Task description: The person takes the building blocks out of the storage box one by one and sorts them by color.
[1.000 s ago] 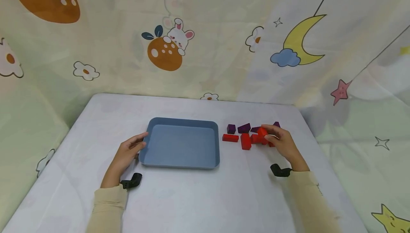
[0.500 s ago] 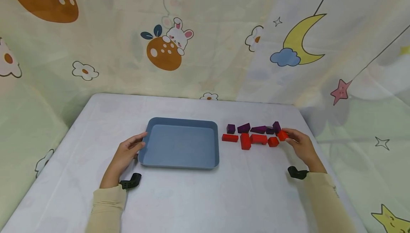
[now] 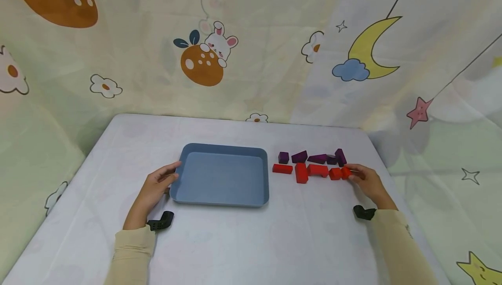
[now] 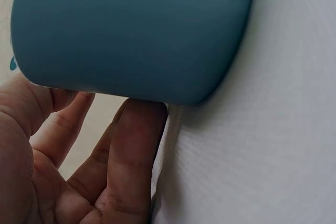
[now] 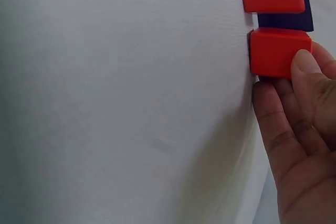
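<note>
My left hand (image 3: pixel 157 185) touches the left side of a blue rectangular tray (image 3: pixel 259 202) with its fingertips. In the left wrist view, thumb and fingers lie against the tray's wall (image 4: pixel 131 40), with gaps between the fingers. On the right, my right hand (image 3: pixel 369 184) pinches a small red block (image 5: pixel 275 52) between thumb and fingers, at the right end of a row of red blocks. The nearest neighbour in that row is another red block (image 3: pixel 335 173). Behind my pinched block stands a tall purple block (image 3: pixel 340 157), leaning slightly.
Several purple blocks, among them a cube (image 3: pixel 283 157) and a slanted block (image 3: pixel 300 157), form a back row. In front lie a long red block (image 3: pixel 282 169), a taller red block (image 3: pixel 301 173) and a red arch-like block (image 3: pixel 318 170). A patterned cloth (image 3: pixel 274 58) hangs behind the white table (image 3: pixel 251 245).
My right hand has moved right with the red block, then slightly down toward the front row's end. The tall purple block behind shows fully now. My left hand and the tray stay put.
</note>
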Demonstrator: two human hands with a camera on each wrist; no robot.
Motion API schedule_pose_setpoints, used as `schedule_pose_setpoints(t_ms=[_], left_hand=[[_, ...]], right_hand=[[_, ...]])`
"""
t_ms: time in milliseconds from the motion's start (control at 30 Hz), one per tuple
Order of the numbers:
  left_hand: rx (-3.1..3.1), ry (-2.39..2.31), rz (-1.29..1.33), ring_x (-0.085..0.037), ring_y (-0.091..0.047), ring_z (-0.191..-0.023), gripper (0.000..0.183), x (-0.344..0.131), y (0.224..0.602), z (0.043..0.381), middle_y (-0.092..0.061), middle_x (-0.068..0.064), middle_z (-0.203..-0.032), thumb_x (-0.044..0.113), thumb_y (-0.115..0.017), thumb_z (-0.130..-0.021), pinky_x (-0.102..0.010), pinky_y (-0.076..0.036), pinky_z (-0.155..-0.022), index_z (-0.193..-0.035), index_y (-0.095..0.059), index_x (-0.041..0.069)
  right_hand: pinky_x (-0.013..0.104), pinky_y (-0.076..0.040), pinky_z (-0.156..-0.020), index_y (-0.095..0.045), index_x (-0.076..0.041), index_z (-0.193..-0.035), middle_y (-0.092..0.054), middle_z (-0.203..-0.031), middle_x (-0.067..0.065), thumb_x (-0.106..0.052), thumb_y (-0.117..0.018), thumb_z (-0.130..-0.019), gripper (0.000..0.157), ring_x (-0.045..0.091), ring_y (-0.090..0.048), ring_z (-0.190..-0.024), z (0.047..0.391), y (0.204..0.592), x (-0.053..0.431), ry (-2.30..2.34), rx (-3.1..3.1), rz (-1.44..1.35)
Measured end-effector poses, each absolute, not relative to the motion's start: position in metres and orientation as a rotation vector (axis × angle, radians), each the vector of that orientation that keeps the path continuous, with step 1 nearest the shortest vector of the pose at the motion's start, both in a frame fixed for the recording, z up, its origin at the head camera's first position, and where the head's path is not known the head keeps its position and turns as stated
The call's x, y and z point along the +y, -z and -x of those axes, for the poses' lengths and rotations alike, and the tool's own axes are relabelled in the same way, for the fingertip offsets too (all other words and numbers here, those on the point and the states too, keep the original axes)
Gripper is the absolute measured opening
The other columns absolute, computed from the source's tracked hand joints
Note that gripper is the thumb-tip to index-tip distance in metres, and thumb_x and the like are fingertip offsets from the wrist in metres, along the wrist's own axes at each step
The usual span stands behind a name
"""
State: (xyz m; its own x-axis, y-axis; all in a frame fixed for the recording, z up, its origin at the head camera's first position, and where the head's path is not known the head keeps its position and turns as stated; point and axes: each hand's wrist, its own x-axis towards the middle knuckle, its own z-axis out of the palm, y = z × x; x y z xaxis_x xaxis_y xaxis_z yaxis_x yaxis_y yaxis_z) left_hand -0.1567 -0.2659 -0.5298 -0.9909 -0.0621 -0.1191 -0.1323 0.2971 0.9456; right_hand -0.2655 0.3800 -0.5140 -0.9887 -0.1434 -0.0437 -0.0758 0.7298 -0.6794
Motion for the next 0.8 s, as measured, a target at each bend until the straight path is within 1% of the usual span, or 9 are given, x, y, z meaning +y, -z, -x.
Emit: schedule_pose_setpoints(t_ms=[200, 367, 433, 500, 533, 567, 667, 733, 800], left_hand=[[2.497, -1.817, 0.169, 0.009, -0.057, -0.109, 0.054, -0.266, 0.53, 0.159, -0.049, -0.024, -0.162, 0.026, -0.063, -0.112, -0.026, -0.055, -0.081, -0.161, -0.052, 0.006], [2.512, -1.796, 0.172, 0.008, -0.058, -0.109, 0.054, -0.268, 0.528, 0.158, -0.05, -0.025, -0.161, 0.028, -0.062, -0.112, -0.027, -0.054, -0.081, -0.161, -0.052, 0.005], [2.517, -1.785, 0.186, 0.002, -0.059, -0.112, 0.054, -0.269, 0.528, 0.157, -0.05, -0.025, -0.161, 0.028, -0.062, -0.113, -0.026, -0.054, -0.081, -0.161, -0.052, 0.005], [2.537, -1.745, 0.194, -0.008, -0.06, -0.121, 0.054, -0.269, 0.527, 0.155, -0.049, -0.025, -0.162, 0.029, -0.06, -0.113, -0.028, -0.054, -0.083, -0.162, -0.051, 0.006], [2.552, -1.715, 0.193, -0.015, -0.06, -0.125, 0.054, -0.27, 0.526, 0.154, -0.048, -0.025, -0.162, 0.029, -0.059, -0.114, -0.031, -0.054, -0.083, -0.163, -0.05, 0.007], [2.572, -1.679, 0.194, -0.023, -0.06, -0.13, 0.054, -0.269, 0.526, 0.152, -0.047, -0.025, -0.163, 0.029, -0.059, -0.114, -0.034, -0.055, -0.086, -0.163, -0.049, 0.009], [2.673, -1.513, 0.156, -0.044, -0.055, -0.139, 0.058, -0.265, 0.521, 0.145, -0.043, -0.027, -0.165, 0.029, -0.058, -0.114, -0.051, -0.056, -0.095, -0.168, -0.042, 0.013], [2.773, -1.362, 0.113, -0.051, -0.053, -0.14, 0.065, -0.26, 0.518, 0.139, -0.041, -0.029, -0.166, 0.033, -0.059, -0.114, -0.064, -0.052, -0.1, -0.171, -0.034, 0.014], [2.871, -1.209, 0.072, -0.056, -0.045, -0.145, 0.075, -0.252, 0.513, 0.133, -0.034, -0.031, -0.169, 0.04, -0.061, -0.112, -0.074, -0.043, -0.105, -0.173, -0.026, 0.014]], right_hand=[[0.067, -0.042, -0.111, -0.054, 0.009, -0.152, -0.054, -0.148, 0.039, 0.006, -0.061, -0.106, 0.046, 0.058, -0.055, -0.133, 0.265, 0.514, 0.379, 1.118, 2.824, 0.173], [0.063, -0.043, -0.11, -0.051, 0.008, -0.154, -0.053, -0.151, 0.037, -0.002, -0.058, -0.111, 0.045, 0.056, -0.054, -0.136, 0.258, 0.508, 0.375, 1.115, 2.834, 0.129], [0.065, -0.043, -0.111, -0.049, 0.008, -0.155, -0.051, -0.152, 0.037, -0.007, -0.054, -0.114, 0.044, 0.056, -0.051, -0.138, 0.252, 0.506, 0.371, 1.113, 2.862, 0.101], [0.067, -0.042, -0.112, -0.047, 0.008, -0.155, -0.05, -0.154, 0.037, -0.011, -0.05, -0.116, 0.044, 0.056, -0.048, -0.14, 0.244, 0.506, 0.364, 1.12, 2.905, 0.076], [0.068, -0.041, -0.112, -0.046, 0.008, -0.156, -0.048, -0.155, 0.038, -0.013, -0.049, -0.116, 0.045, 0.057, -0.047, -0.141, 0.239, 0.506, 0.359, 1.114, 2.933, 0.075], [0.069, -0.04, -0.113, -0.045, 0.007, -0.157, -0.046, -0.157, 0.038, -0.015, -0.048, -0.117, 0.046, 0.057, -0.045, -0.143, 0.234, 0.507, 0.355, 1.105, 2.954, 0.074], [0.072, -0.035, -0.115, -0.044, 0.007, -0.158, -0.042, -0.16, 0.038, -0.02, -0.05, -0.116, 0.05, 0.059, -0.039, -0.147, 0.219, 0.509, 0.339, 1.081, 3.027, 0.123], [0.076, -0.031, -0.115, -0.043, 0.008, -0.159, -0.038, -0.162, 0.039, -0.023, -0.052, -0.116, 0.054, 0.061, -0.034, -0.149, 0.21, 0.51, 0.327, 1.049, 3.061, 0.169], [0.081, -0.027, -0.114, -0.044, 0.008, -0.159, -0.036, -0.164, 0.039, -0.024, -0.056, -0.114, 0.056, 0.062, -0.03, -0.151, 0.203, 0.509, 0.314, 1.017, 3.087, 0.205]])
